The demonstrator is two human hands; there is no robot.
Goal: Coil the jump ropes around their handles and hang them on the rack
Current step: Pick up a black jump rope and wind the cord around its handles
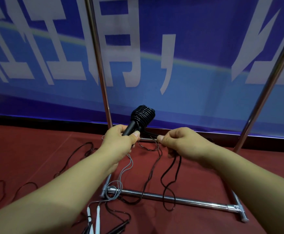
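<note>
My left hand [122, 138] grips the black handles of a jump rope [142, 116], whose upper part is wrapped in tight black coils. My right hand [178, 142] pinches the thin black rope between thumb and fingers, and a loose length [169, 173] hangs from it to the floor. The metal rack [102, 78] stands just behind my hands, its two uprights rising out of view and its base bar [171, 199] lying on the carpet. A grey rope [121, 174] with white handles [94, 215] trails below my left hand.
Several loose black ropes [80, 152] sprawl over the red carpet [36, 157] at left and front. More dark handles [119, 227] lie at the bottom edge. A blue banner [188, 65] with white characters covers the wall behind the rack.
</note>
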